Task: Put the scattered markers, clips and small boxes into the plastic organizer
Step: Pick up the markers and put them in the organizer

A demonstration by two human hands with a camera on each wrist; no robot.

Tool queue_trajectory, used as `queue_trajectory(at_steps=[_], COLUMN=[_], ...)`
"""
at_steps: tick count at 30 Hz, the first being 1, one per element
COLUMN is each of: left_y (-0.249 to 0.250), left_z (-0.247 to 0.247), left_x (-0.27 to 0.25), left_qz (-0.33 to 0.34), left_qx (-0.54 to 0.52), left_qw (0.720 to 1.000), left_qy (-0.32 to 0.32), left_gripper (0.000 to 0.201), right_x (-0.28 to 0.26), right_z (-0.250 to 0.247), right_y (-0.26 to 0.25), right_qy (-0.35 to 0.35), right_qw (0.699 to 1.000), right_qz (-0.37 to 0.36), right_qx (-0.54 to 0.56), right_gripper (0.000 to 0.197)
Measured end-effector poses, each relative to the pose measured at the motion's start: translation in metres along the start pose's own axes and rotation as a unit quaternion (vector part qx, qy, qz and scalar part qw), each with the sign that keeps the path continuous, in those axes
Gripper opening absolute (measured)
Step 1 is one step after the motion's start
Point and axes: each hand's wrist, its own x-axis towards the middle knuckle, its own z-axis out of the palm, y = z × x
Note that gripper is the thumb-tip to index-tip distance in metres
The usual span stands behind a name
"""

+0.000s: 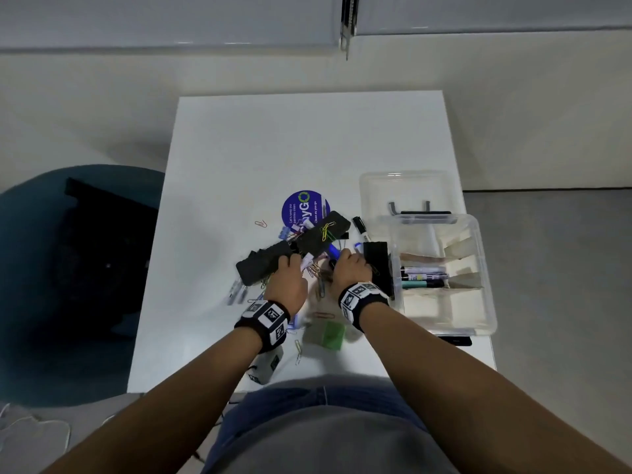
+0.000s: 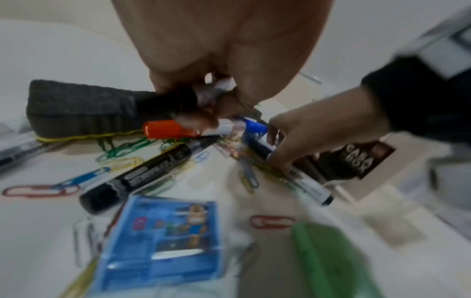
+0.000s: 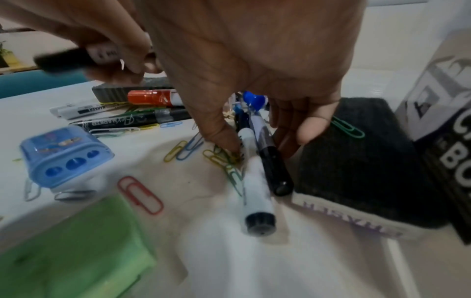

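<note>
My left hand (image 1: 289, 271) grips a white marker with a black cap (image 2: 203, 94), lifted just above the pile. My right hand (image 3: 267, 141) pinches two markers, a white one (image 3: 254, 181) and a dark one (image 3: 272, 165), that lie on the table beside a grey felt eraser (image 3: 356, 161). A red-capped marker (image 2: 173, 129), a black marker (image 2: 142, 177) and several coloured paper clips (image 3: 188, 145) lie scattered. A blue box (image 3: 66, 155) and a green box (image 1: 328, 335) sit near me. The clear organizer (image 1: 485, 265) stands open at right with markers (image 1: 424, 275) inside.
Two more felt erasers (image 1: 263, 265) (image 1: 323, 230) lie in the pile on the white table (image 1: 239, 148). A black printed box (image 3: 448, 161) stands against the organizer. A round purple sticker (image 1: 304, 206) is behind the pile. A teal chair (image 1: 68, 268) is at left.
</note>
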Motion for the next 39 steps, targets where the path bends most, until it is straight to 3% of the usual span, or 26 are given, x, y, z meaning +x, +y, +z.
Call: queue_trajectory(at_steps=[5, 12, 15, 17, 19, 23, 26, 28, 31, 34, 36, 38, 39], left_y=[-0.006, -0.005, -0.005, -0.003, 0.002, 0.006, 0.002, 0.006, 0.035, 0.078, 0.104, 0.127, 0.139], left_z=[0.003, 0.003, 0.005, 0.004, 0.003, 0.003, 0.000, -0.007, -0.018, -0.023, -0.025, -0.025, -0.025], left_x=[0.011, 0.020, 0.021, 0.020, 0.020, 0.016, 0.007, -0.001, -0.011, -0.020, -0.023, -0.024, -0.025], left_qz=[-0.002, 0.023, 0.044, 0.048, 0.046, 0.056, 0.096, 0.107, 0.118, 0.179, 0.205, 0.235, 0.252], left_qx=[0.072, 0.145, 0.165, 0.174, 0.184, 0.196, 0.190, 0.114, 0.033, 0.014, -0.009, -0.013, -0.012], left_qw=[0.997, 0.989, 0.985, 0.983, 0.981, 0.979, 0.977, 0.987, 0.987, 0.979, 0.976, 0.969, 0.964], left_qy=[0.005, 0.009, 0.003, -0.016, -0.038, -0.017, -0.010, -0.044, -0.108, -0.091, -0.080, -0.076, -0.079], left_gripper=[0.038, 0.029, 0.036, 0.045, 0.052, 0.049, 0.046, 0.047, 0.057, 0.039, 0.029, 0.032, 0.037], right_x=[-0.003, -0.007, -0.012, -0.023, -0.036, -0.058, -0.065, -0.063, -0.055, -0.049, -0.047, -0.051, -0.053], right_z=[0.005, -0.013, -0.035, -0.056, -0.078, -0.126, -0.148, -0.149, -0.138, -0.119, -0.105, -0.099, -0.096], right_y=[0.004, 0.010, 0.022, 0.032, 0.048, 0.095, 0.138, 0.159, 0.167, 0.168, 0.174, 0.185, 0.192], right_qy=[-0.031, -0.067, -0.086, -0.130, -0.141, -0.034, -0.011, -0.052, -0.104, -0.116, -0.107, -0.067, -0.012], right_qw=[0.999, 0.974, 0.962, 0.953, 0.950, 0.967, 0.983, 0.981, 0.971, 0.977, 0.982, 0.985, 0.987], right_qz=[0.014, 0.070, 0.033, -0.034, -0.124, -0.217, -0.176, -0.141, -0.147, -0.148, -0.154, -0.127, -0.097], right_qx=[0.030, 0.205, 0.258, 0.270, 0.248, 0.125, -0.050, -0.127, -0.160, -0.104, 0.000, 0.096, 0.128], right_gripper=[0.043, 0.045, 0.045, 0.037, 0.034, 0.041, 0.043, 0.043, 0.044, 0.043, 0.048, 0.038, 0.030])
